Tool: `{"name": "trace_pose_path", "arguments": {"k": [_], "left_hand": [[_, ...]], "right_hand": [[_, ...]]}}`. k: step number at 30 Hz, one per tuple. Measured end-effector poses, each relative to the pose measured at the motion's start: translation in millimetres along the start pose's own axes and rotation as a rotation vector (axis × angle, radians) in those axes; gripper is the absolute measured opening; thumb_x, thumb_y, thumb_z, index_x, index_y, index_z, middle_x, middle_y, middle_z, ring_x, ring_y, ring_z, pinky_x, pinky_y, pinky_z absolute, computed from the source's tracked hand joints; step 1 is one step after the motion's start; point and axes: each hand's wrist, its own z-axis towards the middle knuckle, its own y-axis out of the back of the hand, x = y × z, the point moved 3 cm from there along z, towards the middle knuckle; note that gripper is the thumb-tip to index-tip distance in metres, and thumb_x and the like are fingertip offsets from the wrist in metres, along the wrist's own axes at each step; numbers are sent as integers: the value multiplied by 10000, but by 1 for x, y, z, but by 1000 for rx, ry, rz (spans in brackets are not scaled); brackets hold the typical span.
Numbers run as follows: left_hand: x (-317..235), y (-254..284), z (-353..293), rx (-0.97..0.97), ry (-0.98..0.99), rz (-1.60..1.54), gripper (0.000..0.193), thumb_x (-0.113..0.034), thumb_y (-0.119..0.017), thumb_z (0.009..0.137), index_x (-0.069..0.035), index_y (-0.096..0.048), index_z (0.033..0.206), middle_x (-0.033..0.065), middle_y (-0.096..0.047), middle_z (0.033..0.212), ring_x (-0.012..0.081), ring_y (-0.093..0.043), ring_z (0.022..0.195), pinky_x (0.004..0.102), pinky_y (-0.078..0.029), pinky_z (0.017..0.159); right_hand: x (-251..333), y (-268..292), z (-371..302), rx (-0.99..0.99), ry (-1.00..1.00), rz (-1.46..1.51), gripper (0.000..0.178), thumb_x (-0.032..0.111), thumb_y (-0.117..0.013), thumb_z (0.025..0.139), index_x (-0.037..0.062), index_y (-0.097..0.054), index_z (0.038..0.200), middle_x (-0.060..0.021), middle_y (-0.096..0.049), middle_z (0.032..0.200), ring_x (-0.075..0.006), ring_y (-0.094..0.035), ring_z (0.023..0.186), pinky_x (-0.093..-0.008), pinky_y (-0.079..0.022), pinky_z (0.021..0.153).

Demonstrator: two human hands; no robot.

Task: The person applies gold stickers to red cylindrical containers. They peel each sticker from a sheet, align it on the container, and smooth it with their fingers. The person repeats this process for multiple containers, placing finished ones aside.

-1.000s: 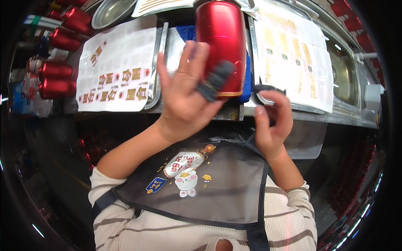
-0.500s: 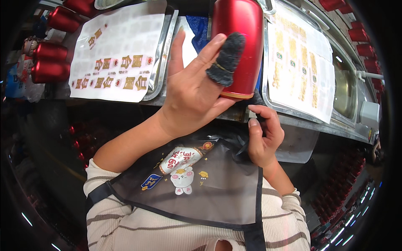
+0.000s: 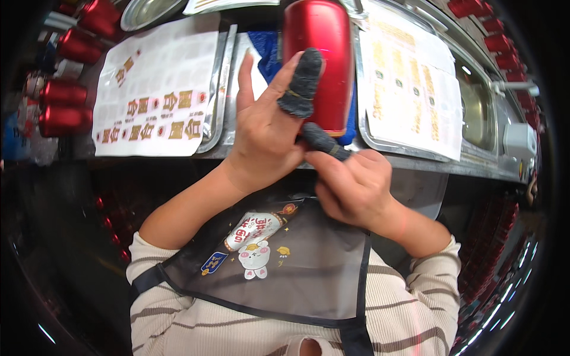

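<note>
A glossy red metal canister (image 3: 329, 65) with a gold lower rim lies in front of me over a blue cloth (image 3: 265, 53). My left hand (image 3: 264, 127) holds it from the left side. A dark grey cloth finger cover, tied with a thin band, sits on one finger of that hand and touches the red wall. The other left fingers stick up apart from it. My right hand (image 3: 356, 187) is at the canister's lower end, its index finger in a similar dark cover against the rim. Its thumb is beneath and the other fingers are curled in; their tips are partly hidden.
On the left a tray (image 3: 215, 127) bears a white sheet (image 3: 157, 71) with gold-and-red decals. A second decal sheet (image 3: 409, 83) lies on the right tray, beside a metal basin (image 3: 478, 110). Several red canisters (image 3: 65, 118) stand at the far left, more at the right.
My right hand has moved left and up to the canister's lower end, and its covered finger now touches there. The canister and my left hand have shifted slightly left in the picture.
</note>
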Motion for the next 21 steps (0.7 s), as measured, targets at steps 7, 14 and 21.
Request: {"name": "trace_pose_path", "arguments": {"k": [7,14,21], "left_hand": [[9,6,-12,50,4,5,928,-199,-855,669,0,-420,1465,138,-551,1433,307,-474,1373,607,-120,1167],[-8,-5,-9,42,86,-88,954,-248,-839,719,64,-347,1475,294,-398,1491,432,-307,1448,665,-117,1131],[-13,-17,-10,45,230,-114,824,-194,-768,788,69,-376,1463,270,-410,1497,392,-299,1467,645,-31,1152]], "right_hand": [[-6,-7,-6,-123,-50,54,280,54,-655,667,80,-680,944,-18,-497,615,-160,-501,467,-310,-354,456],[-10,-15,-45,-297,-558,421,241,-83,-591,787,-38,-657,1014,-85,-658,832,-94,-540,549,-225,-423,526],[-12,-15,-44,-300,-571,434,239,-32,-611,768,5,-671,997,-114,-670,798,-197,-581,524,-296,-453,512]]}}
